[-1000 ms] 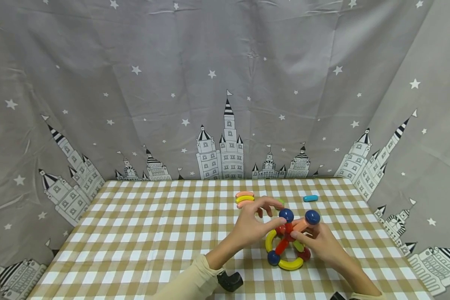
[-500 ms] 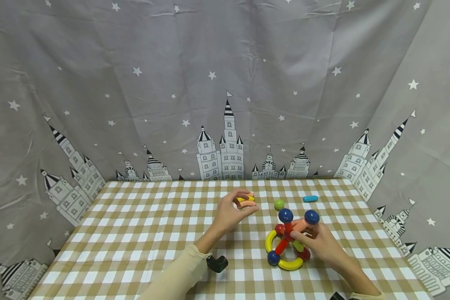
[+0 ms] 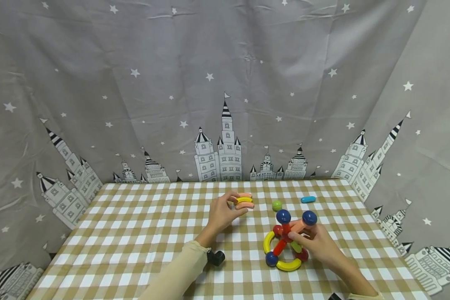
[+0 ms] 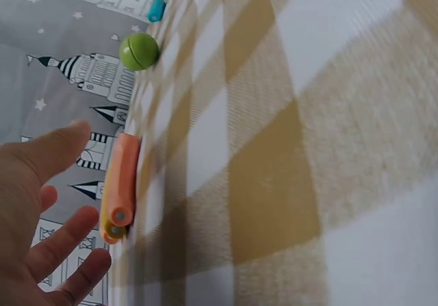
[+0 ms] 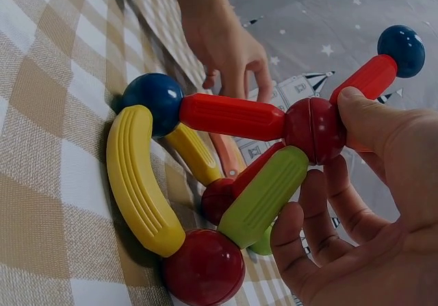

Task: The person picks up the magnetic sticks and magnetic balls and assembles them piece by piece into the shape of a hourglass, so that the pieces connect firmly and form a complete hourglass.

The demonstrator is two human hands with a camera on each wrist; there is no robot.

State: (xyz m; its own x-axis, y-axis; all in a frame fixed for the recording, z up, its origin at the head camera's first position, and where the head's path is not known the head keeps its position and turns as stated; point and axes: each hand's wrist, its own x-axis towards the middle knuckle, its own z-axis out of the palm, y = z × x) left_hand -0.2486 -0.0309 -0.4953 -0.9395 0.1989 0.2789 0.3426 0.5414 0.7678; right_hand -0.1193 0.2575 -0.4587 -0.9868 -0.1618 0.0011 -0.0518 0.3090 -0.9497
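My right hand (image 3: 322,246) grips a magnetic ball-and-stick model (image 5: 315,131) near its top, with the thumb by the dark red centre ball. Its base ring has curved yellow sticks (image 3: 288,265) joined by red and blue balls. Straight red and lime sticks rise to the centre. Two blue balls (image 3: 283,216) crown a red and an orange stick above. Farther left, my left hand (image 3: 219,214) is held with thumb and fingers apart beside curved orange and yellow sticks (image 3: 244,200) lying together. In the left wrist view, a gap shows between its fingertips and the orange stick (image 4: 123,179).
A lime green ball (image 3: 276,205) lies behind the model. Farther right is a short blue stick (image 3: 308,199). The checked tablecloth (image 3: 135,233) covers the table, and a grey castle-print curtain (image 3: 165,83) hangs at its back and sides.
My left hand has left the blue ball atop the model, moved left to the curved sticks, then drawn back slightly from them. My right hand keeps its grip on the model.
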